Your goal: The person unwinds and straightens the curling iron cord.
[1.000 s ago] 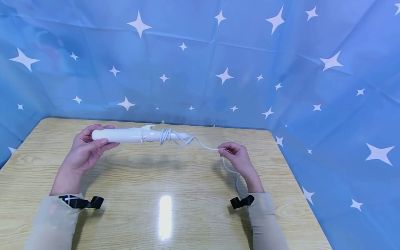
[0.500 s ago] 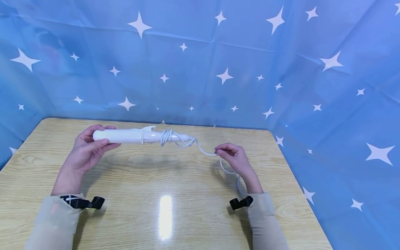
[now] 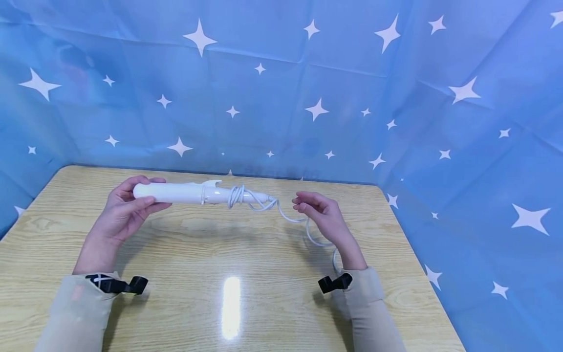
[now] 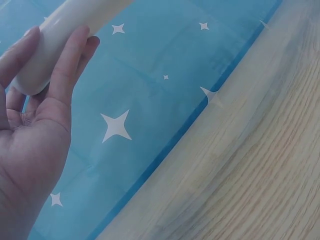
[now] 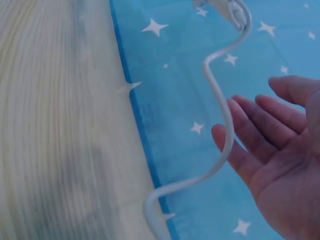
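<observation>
One long white plastic wand [image 3: 176, 193]: above pale wood-grain table [image 3: 189, 264], gripped at one end by my left hand [image 3: 120, 210]. One thin white cable [image 5: 228, 125]: looped round wand; my right hand [image 3: 323, 212], fingers parted, holds nothing. Risk: tugging could knot it.

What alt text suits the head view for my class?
A left hand holds a white wand-shaped device above a wooden table, with a cord wrapped round its narrower part. The right hand hovers near the cord's loose stretch. A blue starry backdrop hangs behind.
</observation>
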### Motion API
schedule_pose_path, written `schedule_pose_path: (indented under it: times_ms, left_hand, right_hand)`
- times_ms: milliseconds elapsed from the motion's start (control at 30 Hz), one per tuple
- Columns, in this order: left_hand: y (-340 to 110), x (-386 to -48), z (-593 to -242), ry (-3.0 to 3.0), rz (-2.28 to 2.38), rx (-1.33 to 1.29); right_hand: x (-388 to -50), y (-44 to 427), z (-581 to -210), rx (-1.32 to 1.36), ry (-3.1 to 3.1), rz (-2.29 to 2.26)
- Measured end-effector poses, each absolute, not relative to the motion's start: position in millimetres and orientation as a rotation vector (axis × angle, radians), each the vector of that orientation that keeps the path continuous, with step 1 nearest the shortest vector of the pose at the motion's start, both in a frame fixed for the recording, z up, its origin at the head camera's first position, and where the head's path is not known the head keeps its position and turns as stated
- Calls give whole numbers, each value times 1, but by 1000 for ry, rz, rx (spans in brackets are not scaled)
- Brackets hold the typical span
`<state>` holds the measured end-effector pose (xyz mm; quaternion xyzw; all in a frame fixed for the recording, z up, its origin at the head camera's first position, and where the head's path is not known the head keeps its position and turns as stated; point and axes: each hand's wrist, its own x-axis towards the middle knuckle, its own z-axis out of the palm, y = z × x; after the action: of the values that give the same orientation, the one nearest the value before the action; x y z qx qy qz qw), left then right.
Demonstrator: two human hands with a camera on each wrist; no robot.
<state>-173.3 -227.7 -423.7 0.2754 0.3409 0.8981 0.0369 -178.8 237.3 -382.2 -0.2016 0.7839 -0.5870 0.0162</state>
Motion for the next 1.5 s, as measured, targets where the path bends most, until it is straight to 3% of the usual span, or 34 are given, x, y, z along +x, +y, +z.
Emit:
schedule_pose_path:
  times_ms: [567,1500]
  left_hand:
    - [-221,-177,-428,1023,2713,857]
    - [-217,-173,-434,970,2730,837]
  right_hand:
    - [-177,202,-376,-700,2281,-1821]
    - [-174,213,-391,-628,2377,-1935]
